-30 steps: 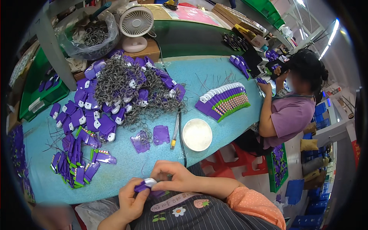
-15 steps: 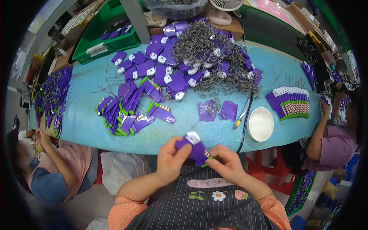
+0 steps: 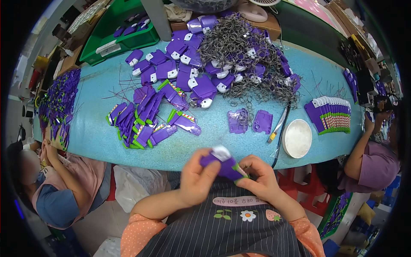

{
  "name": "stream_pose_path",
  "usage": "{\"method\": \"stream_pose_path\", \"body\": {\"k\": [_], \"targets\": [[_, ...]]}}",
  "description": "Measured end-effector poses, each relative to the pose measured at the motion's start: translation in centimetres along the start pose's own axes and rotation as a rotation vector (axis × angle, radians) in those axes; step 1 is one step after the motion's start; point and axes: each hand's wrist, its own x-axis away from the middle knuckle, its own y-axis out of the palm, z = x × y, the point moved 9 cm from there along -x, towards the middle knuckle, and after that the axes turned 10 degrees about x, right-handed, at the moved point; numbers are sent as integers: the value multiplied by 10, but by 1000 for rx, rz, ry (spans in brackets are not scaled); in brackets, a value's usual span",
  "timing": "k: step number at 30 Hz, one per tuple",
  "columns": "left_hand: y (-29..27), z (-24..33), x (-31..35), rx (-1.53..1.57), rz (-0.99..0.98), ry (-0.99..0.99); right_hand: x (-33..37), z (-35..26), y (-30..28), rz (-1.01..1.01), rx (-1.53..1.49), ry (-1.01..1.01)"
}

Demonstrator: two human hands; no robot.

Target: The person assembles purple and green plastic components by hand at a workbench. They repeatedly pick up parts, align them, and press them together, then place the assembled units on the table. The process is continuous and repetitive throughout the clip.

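In front of my apron, at the table's near edge, both hands grip one flat purple plastic casing (image 3: 230,170) with a white end and a green, striped end. My left hand (image 3: 195,177) pinches it near the white end, thumb on its face; that end is blurred. My right hand (image 3: 260,176) has its fingers closed round the green end and partly hides it. Beyond them lie two loose purple plates (image 3: 262,121), one with metal rings on it. At left is a heap of purple pieces with green ends (image 3: 141,115).
Purple casings with white ends (image 3: 166,68) lie beside a heap of metal rings (image 3: 231,40). At right are a knife (image 3: 279,124), a white bowl (image 3: 297,138) and a row of purple casings (image 3: 332,115). A green crate (image 3: 141,40) stands far left. People sit on both sides.
The casing has tilted, its white end swinging to the right, and both hands have turned with it. The whole view has shifted slightly. Both hands keep their hold.
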Motion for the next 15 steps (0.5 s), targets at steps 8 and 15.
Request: {"method": "stream_pose_path", "body": {"k": [8, 15], "targets": [[9, -21, -9, 108, -38, -107, 11, 16, 4, -214, 64, 36], [31, -19, -5, -27, -94, -48, 7, 13, -11, 11, -209, 156]]}}
